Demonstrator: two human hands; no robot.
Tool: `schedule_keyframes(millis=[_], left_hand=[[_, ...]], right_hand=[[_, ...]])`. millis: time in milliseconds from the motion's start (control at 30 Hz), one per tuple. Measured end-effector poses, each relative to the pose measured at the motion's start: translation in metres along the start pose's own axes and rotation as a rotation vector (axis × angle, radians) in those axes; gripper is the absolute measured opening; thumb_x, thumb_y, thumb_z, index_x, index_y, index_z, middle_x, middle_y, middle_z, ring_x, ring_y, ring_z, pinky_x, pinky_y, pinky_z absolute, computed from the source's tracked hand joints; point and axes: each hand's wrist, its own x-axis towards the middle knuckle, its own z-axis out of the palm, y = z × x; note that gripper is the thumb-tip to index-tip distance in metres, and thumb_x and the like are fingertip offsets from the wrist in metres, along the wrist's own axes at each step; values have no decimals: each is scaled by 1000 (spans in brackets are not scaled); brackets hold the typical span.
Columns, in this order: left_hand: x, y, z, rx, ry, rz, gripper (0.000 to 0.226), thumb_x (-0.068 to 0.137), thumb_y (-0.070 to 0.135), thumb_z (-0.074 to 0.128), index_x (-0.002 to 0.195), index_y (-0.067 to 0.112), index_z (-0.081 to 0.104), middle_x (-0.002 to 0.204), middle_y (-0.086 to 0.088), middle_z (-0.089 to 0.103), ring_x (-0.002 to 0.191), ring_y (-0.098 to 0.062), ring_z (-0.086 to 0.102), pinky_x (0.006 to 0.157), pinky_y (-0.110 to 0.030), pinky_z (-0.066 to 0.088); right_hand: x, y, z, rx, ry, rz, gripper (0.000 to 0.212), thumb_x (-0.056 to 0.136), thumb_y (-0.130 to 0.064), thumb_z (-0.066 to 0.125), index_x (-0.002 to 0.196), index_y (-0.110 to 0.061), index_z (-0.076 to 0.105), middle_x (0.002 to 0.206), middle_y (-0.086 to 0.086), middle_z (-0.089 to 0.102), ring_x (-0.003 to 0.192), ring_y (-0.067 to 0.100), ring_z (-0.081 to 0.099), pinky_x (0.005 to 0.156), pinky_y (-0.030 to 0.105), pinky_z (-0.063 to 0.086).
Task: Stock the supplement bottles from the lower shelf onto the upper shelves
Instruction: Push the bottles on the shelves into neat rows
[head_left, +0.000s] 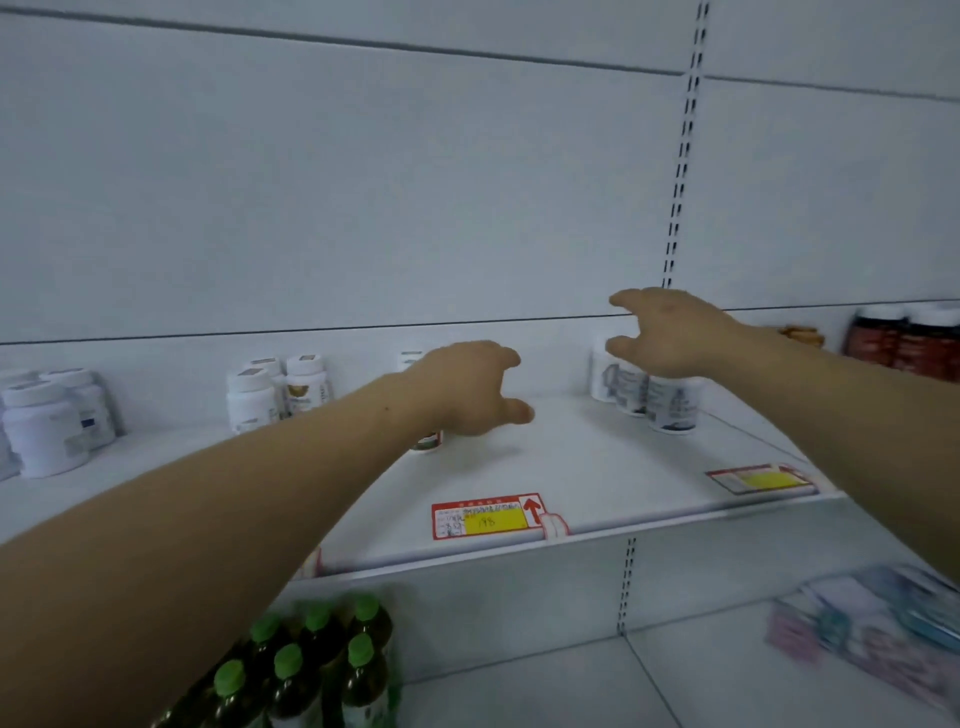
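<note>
**Both hands reaching in over the upper shelf, holding nothing**

I am stretching both arms across the white upper shelf (597, 467), which is running beneath both palms. The lower shelf (519, 696) is lying well below my wrists.

My left hand (467, 389) is hovering with fingers loosely spread and thumb apart, gripping nothing that I can see. My right hand (670, 332) is hanging higher and further in, also wide, fingers splayed toward the left.

Just under my right palm a cluster of white supplement bottles (654, 405) is standing upright; whether my hand is touching them, I cannot tell. Directly behind my left wrist a single bottle (427, 441) is standing, mostly hidden, only its base and a bit of its top showing. Left of that hand, a trio of white bottles (275, 389) is standing, and further left, large white jars (47, 426). Beyond my right forearm, dark red bottles (914, 338) are lining up.

Below my left forearm, green-capped bottles (311, 660) are crowding the lower shelf. Below my right arm, blurred pastel packets (872, 623) are lying there.

On the shelf edge nearest me, a red-and-yellow price tag (488, 517) is sitting between my hands.
</note>
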Motion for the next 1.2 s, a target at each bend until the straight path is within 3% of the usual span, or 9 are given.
schedule_keyframes(millis=[300, 467, 600, 700, 800, 867, 1000, 1100, 1200], left_hand=[[66, 82, 35, -119, -8, -7, 72, 84, 57, 55, 142, 20, 33, 148, -2, 36, 131, -23, 39, 103, -34, 32], [118, 130, 63, -408, 50, -125, 75, 74, 55, 67, 134, 21, 38, 135, -5, 45, 116, -24, 49, 99, -42, 42], [140, 156, 79, -591, 52, -227, 92, 65, 56, 72, 136, 14, 34, 134, -9, 44, 118, -28, 50, 96, -46, 46], [147, 159, 83, -595, 84, -225, 66, 68, 48, 71, 123, 18, 49, 120, -7, 54, 108, -22, 55, 90, -43, 50], [144, 155, 85, -644, 130, -217, 28, 76, 27, 71, 100, 28, 57, 96, 7, 61, 83, 4, 60, 68, -17, 52], [141, 154, 83, -688, 121, -235, 28, 76, 24, 70, 96, 35, 53, 92, 15, 60, 75, 9, 60, 55, -7, 45], [139, 152, 80, -715, 120, -286, 35, 76, 26, 70, 100, 41, 51, 92, 21, 59, 76, 10, 58, 52, -3, 41], [137, 150, 78, -718, 118, -292, 27, 75, 26, 71, 84, 44, 52, 86, 22, 59, 70, 14, 57, 51, -4, 41], [136, 149, 76, -741, 108, -300, 26, 74, 27, 72, 86, 40, 53, 89, 19, 60, 74, 7, 59, 54, -8, 44]], right_hand=[[24, 102, 13, 99, -31, 14, 53, 98, -42, 39, 146, -20, 32, 153, 7, 32, 137, 25, 31, 106, 29, 25], [61, 141, 37, 272, -80, -92, 48, 99, -40, 36, 143, -22, 39, 151, 1, 36, 136, 22, 34, 104, 27, 26], [76, 156, 55, 289, -208, -215, 43, 100, -37, 33, 135, -17, 47, 147, 3, 42, 131, 21, 40, 101, 27, 29], [80, 159, 64, 350, -255, -291, 39, 101, -33, 27, 112, -10, 57, 123, 9, 58, 107, 23, 51, 87, 32, 37], [79, 163, 66, 439, -264, -298, 42, 100, -38, 30, 120, -12, 55, 123, 7, 55, 104, 21, 52, 85, 31, 42], [78, 163, 67, 476, -286, -292, 44, 98, -40, 36, 128, -11, 51, 128, 9, 52, 105, 22, 52, 87, 34, 45], [77, 164, 70, 401, -241, -310, 47, 96, -41, 40, 135, -14, 44, 139, 10, 46, 118, 25, 47, 89, 32, 37], [77, 163, 72, 407, -229, -317, 47, 95, -45, 41, 130, -14, 47, 132, 11, 50, 114, 27, 49, 91, 35, 40], [76, 159, 73, 428, -222, -324, 43, 93, -45, 43, 121, -15, 52, 122, 10, 54, 104, 25, 53, 89, 37, 45]])
